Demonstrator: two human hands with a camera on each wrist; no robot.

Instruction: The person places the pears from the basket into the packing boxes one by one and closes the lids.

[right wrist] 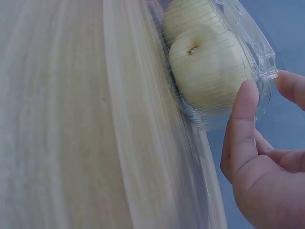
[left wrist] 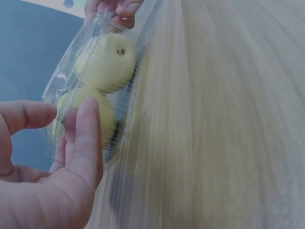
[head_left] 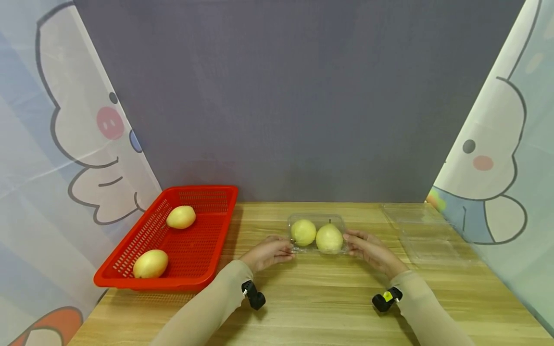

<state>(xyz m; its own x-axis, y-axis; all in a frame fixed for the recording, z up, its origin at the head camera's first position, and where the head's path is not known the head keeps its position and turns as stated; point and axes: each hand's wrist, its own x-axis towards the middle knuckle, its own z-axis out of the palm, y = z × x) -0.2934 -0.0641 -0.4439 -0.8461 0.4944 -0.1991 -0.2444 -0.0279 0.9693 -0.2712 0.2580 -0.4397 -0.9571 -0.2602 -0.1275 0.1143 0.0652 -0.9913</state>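
A clear plastic fruit box (head_left: 316, 218) with ribbed walls stands on the wooden table, holding two yellow-green pears (head_left: 329, 239), (head_left: 303, 232) side by side. My left hand (head_left: 270, 253) holds its left end, thumb and fingertips at the rim and side wall. At the opposite end, my right hand (head_left: 371, 250) pinches the box near its rim corner. In the left wrist view, the left fingers (left wrist: 88, 138) lie along the ribbed wall. The right wrist view has the right thumb (right wrist: 291, 88) at the rim and a fingertip against the wall.
On the left sits a red plastic basket (head_left: 203, 240) with two more yellow fruits (head_left: 181, 217), (head_left: 150, 264) in it. An open clear plastic box (head_left: 433, 240) lies at the right of the table (head_left: 320, 307). A grey panel (head_left: 303, 105) rises behind, with cartoon-printed curtains at both sides.
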